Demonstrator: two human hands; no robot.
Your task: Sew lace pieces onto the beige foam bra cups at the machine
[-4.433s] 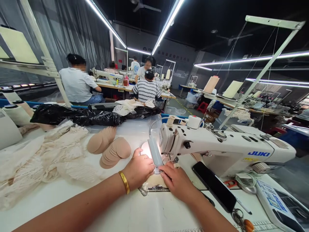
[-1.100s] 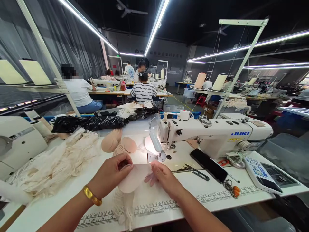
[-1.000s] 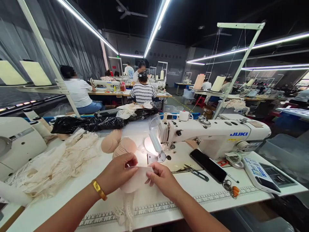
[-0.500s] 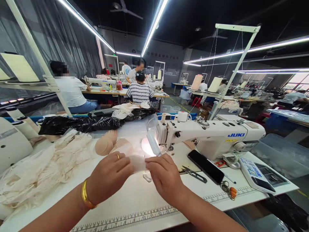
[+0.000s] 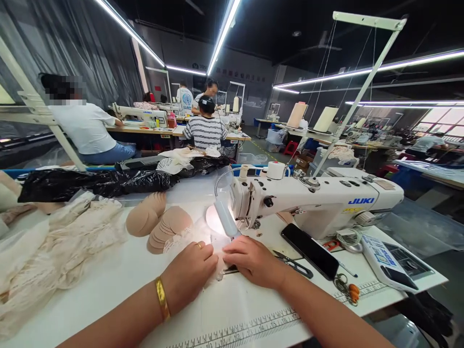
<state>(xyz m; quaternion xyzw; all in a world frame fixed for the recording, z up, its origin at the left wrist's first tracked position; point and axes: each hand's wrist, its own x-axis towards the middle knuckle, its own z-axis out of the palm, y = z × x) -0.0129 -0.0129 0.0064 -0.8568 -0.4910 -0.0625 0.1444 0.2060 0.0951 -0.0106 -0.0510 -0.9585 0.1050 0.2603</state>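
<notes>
A thin, sheer piece of lace fabric [image 5: 178,241] lies under the lamp at the needle end of the white sewing machine [image 5: 319,193]. My left hand [image 5: 192,270] is closed with curled fingers on the lace, its fingertips hidden. Just to the right, my right hand [image 5: 255,261] pinches the same fabric close to the machine's presser area, with the fingers pressed together. The small lamp [image 5: 226,218] shines brightly over this spot and washes out the fabric's edge. Stacked beige oval pads [image 5: 170,227] lie beyond my left hand.
Cream lace garments [image 5: 72,241] are heaped at left, with black plastic bags [image 5: 101,181] behind. Right of my right hand lie thread snips [image 5: 295,265], a phone [image 5: 310,250], a keyring [image 5: 350,290] and a control box [image 5: 389,263]. A ruler strip [image 5: 250,328] marks the front edge.
Both hands have lowered the sheer fabric from in front of the machine onto the bed by the needle. The head view has shifted slightly, and the pad stacks show more fully.
</notes>
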